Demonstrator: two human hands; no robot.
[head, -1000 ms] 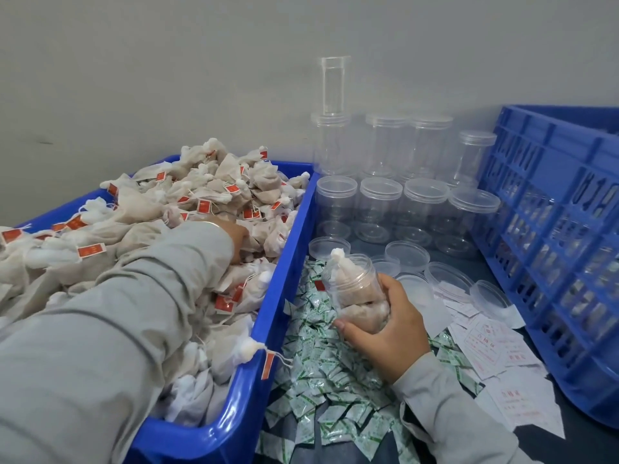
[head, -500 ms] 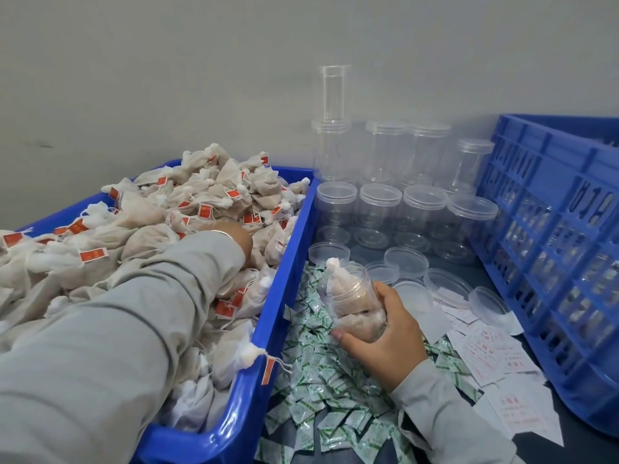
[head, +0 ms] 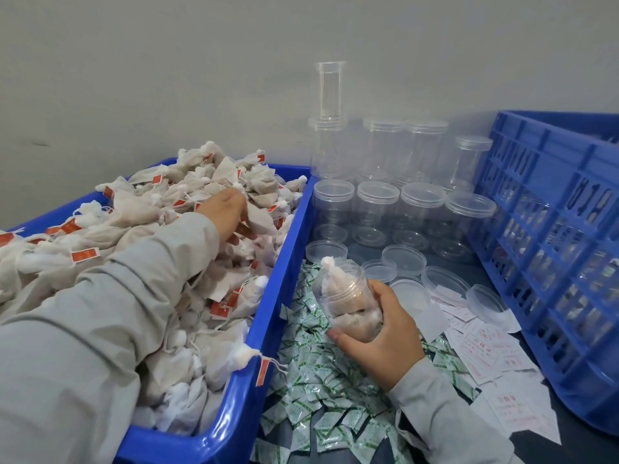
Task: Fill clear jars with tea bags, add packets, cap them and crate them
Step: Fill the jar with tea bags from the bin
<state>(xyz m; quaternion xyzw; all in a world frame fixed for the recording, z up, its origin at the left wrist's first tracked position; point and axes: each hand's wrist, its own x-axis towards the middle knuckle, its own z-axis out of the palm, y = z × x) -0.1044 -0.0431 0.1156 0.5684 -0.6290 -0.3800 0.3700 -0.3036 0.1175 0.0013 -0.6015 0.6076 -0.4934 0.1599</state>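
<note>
My right hand [head: 382, 333] grips a clear jar [head: 348, 296], tilted to the left and holding several tea bags, one poking out of its mouth. It hovers over a pile of green-and-white packets [head: 321, 396]. My left hand [head: 227, 212] reaches into the heap of white tea bags [head: 134, 229] with red tags in the blue bin [head: 278, 286]; its fingers curl down into the bags and pinch one. Empty capped jars [head: 378, 212] stand in rows at the back. Loose clear lids [head: 403, 264] lie in front of them.
A tall blue crate [head: 552, 249] stands on the right, close to the jars. White paper slips [head: 485, 349] with red print lie between the packets and the crate. A grey wall rises behind everything.
My left hand has pushed farther forward and right in the tea bag heap and now shows past the sleeve. My right hand with the jar has stayed almost still.
</note>
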